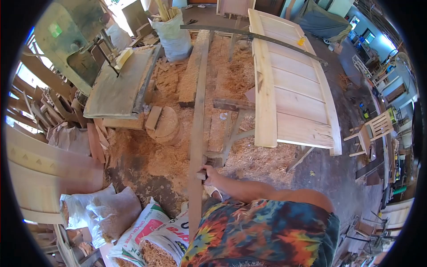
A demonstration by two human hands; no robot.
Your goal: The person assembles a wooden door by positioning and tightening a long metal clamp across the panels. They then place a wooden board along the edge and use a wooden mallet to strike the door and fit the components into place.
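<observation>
Gripping long plank [197, 111] at its near end with right hand [209, 174] (left hand out of view). Lying lengthwise over sawdust floor [147, 160], beside door panel [293, 89]; no cut visible, apart from bandsaw bench [118, 84].

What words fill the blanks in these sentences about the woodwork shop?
1. The long plank is gripped by the right hand; the ____ hand is out of view.
2. The pale panelled door lies to the ____ of the plank.
3. The bandsaw at the upper left is painted ____.
Missing words: left, right, green.
</observation>
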